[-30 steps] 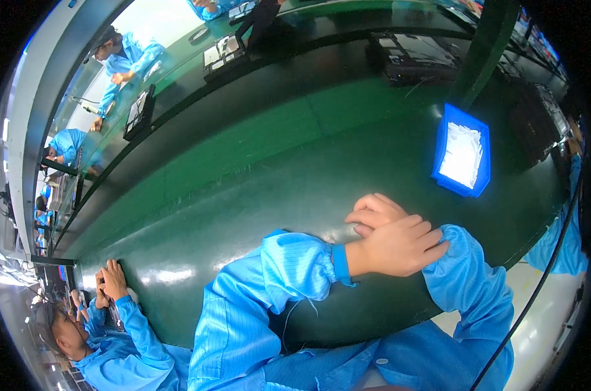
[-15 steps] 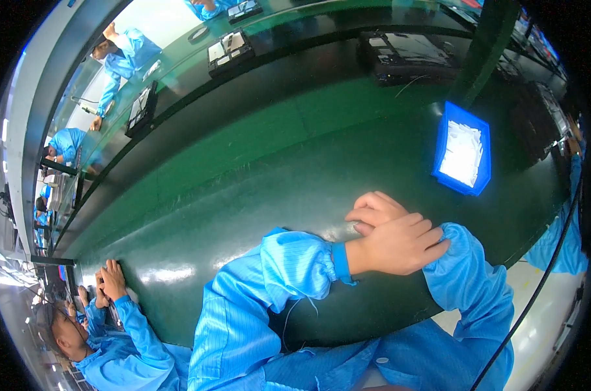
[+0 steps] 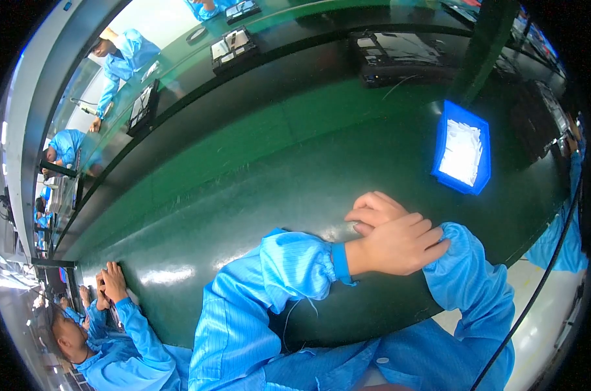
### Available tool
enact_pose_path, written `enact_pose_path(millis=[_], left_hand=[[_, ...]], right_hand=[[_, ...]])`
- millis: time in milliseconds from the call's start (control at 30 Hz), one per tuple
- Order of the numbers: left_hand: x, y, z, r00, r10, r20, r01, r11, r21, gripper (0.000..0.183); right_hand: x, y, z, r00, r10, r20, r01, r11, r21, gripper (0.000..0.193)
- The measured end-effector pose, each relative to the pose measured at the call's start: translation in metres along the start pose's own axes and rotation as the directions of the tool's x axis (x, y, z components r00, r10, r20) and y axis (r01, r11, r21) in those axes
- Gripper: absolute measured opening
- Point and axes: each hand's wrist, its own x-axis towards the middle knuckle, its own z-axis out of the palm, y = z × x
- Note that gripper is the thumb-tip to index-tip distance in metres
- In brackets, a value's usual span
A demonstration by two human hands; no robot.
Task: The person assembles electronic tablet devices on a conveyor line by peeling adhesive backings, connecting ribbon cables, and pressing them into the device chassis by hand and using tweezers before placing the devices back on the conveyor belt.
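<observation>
My left hand [image 3: 399, 246] lies across my right wrist, its fingers bent over the back of the wrist at the blue cuff. Beneath it, my right hand [image 3: 375, 210] rests on the green tabletop [image 3: 263, 195] with its fingers curled in. No object shows between its thumb and fingers, though its palm is hidden. Both forearms are crossed in loose blue sleeves. Beyond my hands to the right stands a blue plastic bin [image 3: 445, 140] filled with small white strips [image 3: 463, 153].
A dark post [image 3: 481, 62] rises behind the bin. Black trays holding flat devices [image 3: 399, 55] line the far side. At the lower left, a co-worker [image 3: 74, 332] in blue rests both hands on the table. A black cable [image 3: 536, 296] hangs at the right.
My hands and the bin stay put. The large black tray at the far side has shifted slightly left, while the smaller trays at the upper left have crept right.
</observation>
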Motion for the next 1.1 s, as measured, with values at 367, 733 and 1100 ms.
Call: enact_pose_path(millis=[367,733,1100], left_hand=[[-0.003,0.001,-0.001,0.998,-0.007,0.057,0.005,0.999,0.039,0.045],[-0.003,0.000,0.000,1.000,-0.006,0.008,0.006,1.000,-0.031,0.038],[-0.004,0.001,0.002,0.999,-0.002,0.032,0.002,1.000,-0.008,0.038]], right_hand=[[0.006,0.003,0.002,0.995,-0.088,-0.040,0.087,0.996,-0.019,0.024],[0.005,0.004,-0.004,0.994,-0.004,0.108,0.008,0.999,-0.032,0.024],[0.004,0.004,-0.001,0.997,-0.044,0.065,0.046,0.998,-0.031,0.023]])
